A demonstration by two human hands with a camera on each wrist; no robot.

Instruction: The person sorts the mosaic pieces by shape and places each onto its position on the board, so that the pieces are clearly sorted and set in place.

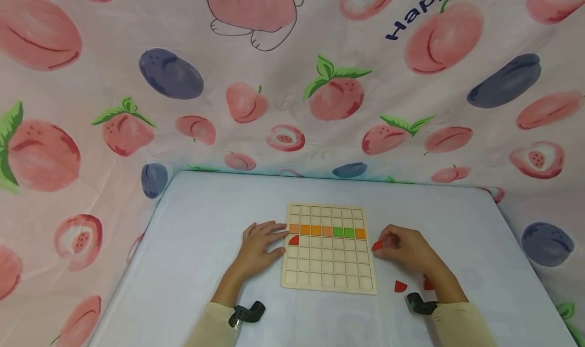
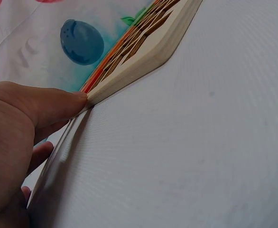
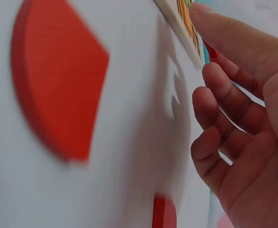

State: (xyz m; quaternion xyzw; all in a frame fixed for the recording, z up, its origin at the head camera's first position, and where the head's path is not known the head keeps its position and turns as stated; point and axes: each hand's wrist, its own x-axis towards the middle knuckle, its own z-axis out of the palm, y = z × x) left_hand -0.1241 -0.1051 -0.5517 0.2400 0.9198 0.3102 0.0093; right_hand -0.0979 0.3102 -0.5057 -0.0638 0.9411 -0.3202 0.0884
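A wooden grid board [image 1: 329, 265] lies flat on the white table. One of its rows holds orange and green squares [image 1: 349, 233], and a red quarter-circle piece [image 1: 294, 240] sits in the leftmost cell just below. My left hand [image 1: 260, 249] rests at the board's left side, fingers spread, the thumb [image 2: 58, 102] touching the edge. Off the right edge, my right hand [image 1: 409, 248] pinches another red quarter-circle piece [image 1: 377, 246] between thumb and fingers. That piece is mostly hidden by the fingers in the right wrist view.
Loose red pieces lie near the right wrist: one quarter-circle [image 1: 400, 286] stands apart, and others [image 1: 428, 284] are partly covered by the forearm. Behind the table [image 1: 219, 199] hangs a fruit-print cloth [image 1: 274, 72]. Each wrist wears a black camera [image 1: 247, 314].
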